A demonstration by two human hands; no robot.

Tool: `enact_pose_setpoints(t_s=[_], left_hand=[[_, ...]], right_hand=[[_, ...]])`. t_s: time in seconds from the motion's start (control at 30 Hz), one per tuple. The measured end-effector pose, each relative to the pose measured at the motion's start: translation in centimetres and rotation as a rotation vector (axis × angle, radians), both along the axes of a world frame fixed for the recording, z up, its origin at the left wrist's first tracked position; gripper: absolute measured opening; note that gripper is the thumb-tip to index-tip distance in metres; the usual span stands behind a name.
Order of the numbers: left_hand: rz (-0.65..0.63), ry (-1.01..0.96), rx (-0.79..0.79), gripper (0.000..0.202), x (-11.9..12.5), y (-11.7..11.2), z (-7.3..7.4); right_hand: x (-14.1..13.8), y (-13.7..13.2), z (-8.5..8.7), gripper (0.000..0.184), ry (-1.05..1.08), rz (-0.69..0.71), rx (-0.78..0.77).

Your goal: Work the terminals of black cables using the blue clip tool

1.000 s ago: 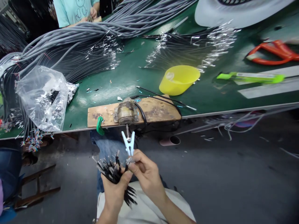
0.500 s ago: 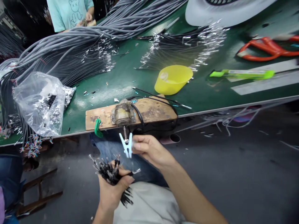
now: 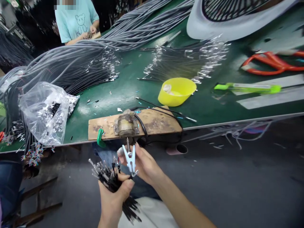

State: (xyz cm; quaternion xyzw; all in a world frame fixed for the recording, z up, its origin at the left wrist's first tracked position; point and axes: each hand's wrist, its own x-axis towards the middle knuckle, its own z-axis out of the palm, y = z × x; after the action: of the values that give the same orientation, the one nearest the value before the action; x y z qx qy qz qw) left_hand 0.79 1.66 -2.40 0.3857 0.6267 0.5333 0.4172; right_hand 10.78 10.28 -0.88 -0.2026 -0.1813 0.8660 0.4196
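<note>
My left hand [image 3: 112,198] is closed round a bundle of black cables [image 3: 106,175] with stripped, silvery ends. Its thumb and forefinger pinch one cable, whose bare end reaches the lower tips of a light-blue clothespin [image 3: 130,161]. That clothespin hangs on the metal shaft [image 3: 128,144] of a small motor [image 3: 126,124]. My right hand [image 3: 146,164] has its fingers at both sides of the clothespin's upper arms, gripping them; part of the fingers is behind it. The motor is fixed to a wooden board [image 3: 159,122] at the table edge.
A green clamp [image 3: 100,137] sits on the board. Behind stand a yellow cup [image 3: 177,92], cut black wires [image 3: 175,61], a plastic bag [image 3: 45,110] and thick grey cables [image 3: 95,44]. At right lie orange-handled scissors [image 3: 273,63] and a green knife [image 3: 251,88]. A co-worker [image 3: 77,23] sits opposite.
My right hand has moved left from beside the clothespin to grip its arms from both sides. The pinched cable end has come up to the clothespin's tips. The view has tilted up slightly.
</note>
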Motion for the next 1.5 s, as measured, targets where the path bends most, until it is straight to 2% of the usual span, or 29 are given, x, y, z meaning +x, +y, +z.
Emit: enact_pose_setpoints(t_s=[0.17,0.27,0.33,0.4,0.5,0.6,0.67,0.73,0.9,1.0,1.17,1.3,1.5], left_hand=[[0.137,0.009,0.007,0.019,1.0,-1.1,0.4],[0.167,-0.057,-0.017,0.018,1.2,-1.7,0.7],[0.181,-0.108,-0.054,0.017,1.2,-2.1,0.8],[0.195,-0.179,-0.101,0.017,1.2,-2.4,0.6],[0.204,-0.302,-0.158,0.019,1.2,-2.9,0.2],[0.181,-0.369,-0.215,0.020,1.2,-3.2,-0.2],[0.144,-0.399,-0.251,0.019,1.2,-3.4,-0.4],[0.118,-0.434,-0.268,0.019,1.1,-3.4,-0.5],[0.147,-0.602,-0.289,0.024,1.1,-3.5,-0.6],[0.117,-0.676,-0.337,0.029,1.2,-3.6,-0.8],[0.091,-0.680,-0.360,0.032,1.1,-3.9,-1.0],[0.093,-0.660,-0.343,0.029,1.0,-4.1,-0.8],[0.129,-0.495,-0.320,0.027,1.3,-3.9,-0.9]], right_hand=[[0.8,-0.8,-2.4,0.041,-0.036,-0.062,-0.017],[1.9,-1.9,-3.4,0.034,-0.175,-0.153,0.056],[2.6,-2.8,-3.5,0.029,-0.323,-0.233,0.197],[3.1,-3.6,-3.0,0.022,-0.454,-0.347,0.408],[3.4,-4.5,-1.7,0.010,-0.614,-0.547,0.767],[3.1,-4.9,-0.5,0.011,-0.788,-0.661,1.023],[2.9,-5.0,-0.1,0.010,-0.886,-0.630,1.113],[2.7,-4.9,-0.1,0.004,-0.929,-0.539,1.140],[2.3,-4.4,-1.6,0.013,-0.886,-0.378,1.029],[2.1,-4.2,-2.3,0.014,-0.916,-0.381,0.951],[2.1,-4.1,-1.9,0.019,-0.941,-0.404,0.984],[2.2,-4.0,-1.4,0.024,-0.938,-0.320,1.070],[2.3,-4.2,-0.8,0.011,-0.943,-0.176,1.168]])
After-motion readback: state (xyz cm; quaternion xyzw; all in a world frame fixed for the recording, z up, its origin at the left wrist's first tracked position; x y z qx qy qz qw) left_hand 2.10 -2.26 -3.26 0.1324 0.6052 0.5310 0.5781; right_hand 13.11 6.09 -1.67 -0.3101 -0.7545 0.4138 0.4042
